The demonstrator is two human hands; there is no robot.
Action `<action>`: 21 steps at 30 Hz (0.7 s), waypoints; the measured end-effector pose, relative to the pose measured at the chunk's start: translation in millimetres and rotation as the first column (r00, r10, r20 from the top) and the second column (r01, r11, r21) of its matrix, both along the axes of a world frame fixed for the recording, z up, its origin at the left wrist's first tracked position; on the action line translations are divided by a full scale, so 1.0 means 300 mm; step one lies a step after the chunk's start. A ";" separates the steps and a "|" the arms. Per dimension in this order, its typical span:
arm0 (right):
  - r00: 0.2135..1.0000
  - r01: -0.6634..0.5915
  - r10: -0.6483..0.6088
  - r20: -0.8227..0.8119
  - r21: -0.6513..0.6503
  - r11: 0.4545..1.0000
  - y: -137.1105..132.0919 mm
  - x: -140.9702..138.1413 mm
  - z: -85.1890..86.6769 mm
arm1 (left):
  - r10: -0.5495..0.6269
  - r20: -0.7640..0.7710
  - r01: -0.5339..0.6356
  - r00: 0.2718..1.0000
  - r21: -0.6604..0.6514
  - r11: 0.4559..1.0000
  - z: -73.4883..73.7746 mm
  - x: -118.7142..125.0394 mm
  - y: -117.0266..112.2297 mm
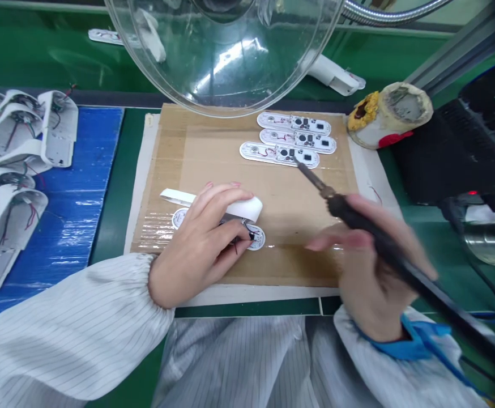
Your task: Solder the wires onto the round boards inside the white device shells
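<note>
My left hand is closed over a white plastic housing, thumb and index finger pinched at dark wires by its end. Partly under that hand lies a white oval panel; its middle is hidden. In my right hand, slightly blurred, is a soldering iron with a black handle, its index finger stretched out. The iron's tip points up and left, near the closest of three white panels with circuit boards in the picture; I cannot tell if they touch.
Cardboard covers the work area. Overhead hangs a clear round hood. Several white housings with wires lie on a blue sheet at left. A round container with a yellow sponge and a black box stand at right.
</note>
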State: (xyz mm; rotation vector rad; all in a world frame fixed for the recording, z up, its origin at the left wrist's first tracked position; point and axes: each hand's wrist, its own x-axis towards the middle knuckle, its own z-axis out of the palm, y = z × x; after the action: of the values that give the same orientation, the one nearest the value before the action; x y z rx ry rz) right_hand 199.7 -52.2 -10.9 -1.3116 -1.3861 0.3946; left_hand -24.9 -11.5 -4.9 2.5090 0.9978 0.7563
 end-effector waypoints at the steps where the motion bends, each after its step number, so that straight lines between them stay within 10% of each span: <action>1: 0.996 0.086 -0.086 -0.003 0.086 0.993 0.008 0.022 -0.002 | 0.011 -0.001 -0.011 1.000 -0.018 1.000 0.002 0.001 0.000; 5: 0.968 0.243 -0.221 -0.122 0.220 0.945 0.031 0.071 -0.034 | 0.051 -0.022 -0.052 0.998 -0.086 0.995 0.012 0.002 -0.004; 12: 0.989 -0.082 0.112 -0.100 0.260 0.962 0.003 0.038 -0.037 | 0.036 -0.053 -0.044 0.998 -0.150 0.988 0.021 -0.003 0.002; 21: 0.989 -0.122 0.132 -0.061 0.150 0.981 -0.008 0.036 -0.031 | 0.059 -0.056 -0.065 0.997 -0.103 0.993 0.011 -0.002 -0.010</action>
State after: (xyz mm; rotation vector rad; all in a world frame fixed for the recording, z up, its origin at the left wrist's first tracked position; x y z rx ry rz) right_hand 210.4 -54.7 -20.1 -1.0834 -1.4165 0.4132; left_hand -25.5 -14.7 -1.5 2.4298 1.1090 0.6407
